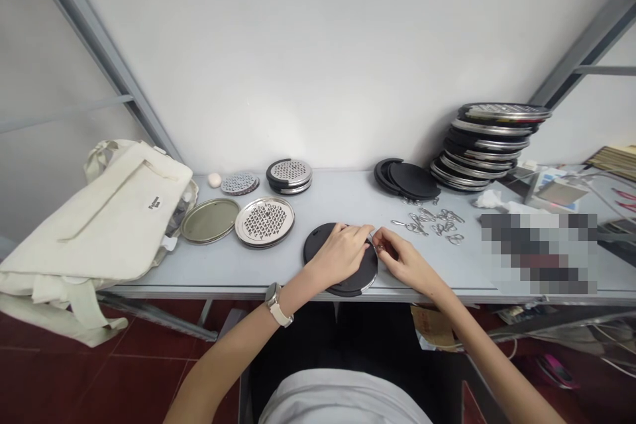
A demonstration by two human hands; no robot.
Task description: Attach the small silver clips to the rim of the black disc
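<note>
A round black disc [366, 273] with a shiny metal rim lies at the table's front edge. Across its top rests my left hand [342, 253], fingers closed together near the right rim, steadying it. My right hand [401, 257] pinches a small shiny metal piece [379, 248] at that same rim; the fingers hide most of it. Several similar loop-shaped metal pieces [426, 216] lie scattered behind my right hand. To the left of the disc sits a round metal grater plate [264, 220] with rows of holes, beside a plain round metal plate [211, 220].
Black-rimmed grater discs form a tall leaning stack [479, 152] at the back right. Two black discs [415, 181] lie next to it. Smaller graters [291, 173] stand near the wall. A cream bag [106, 218] covers the table's left end. Papers and boxes [554, 192] crowd the right.
</note>
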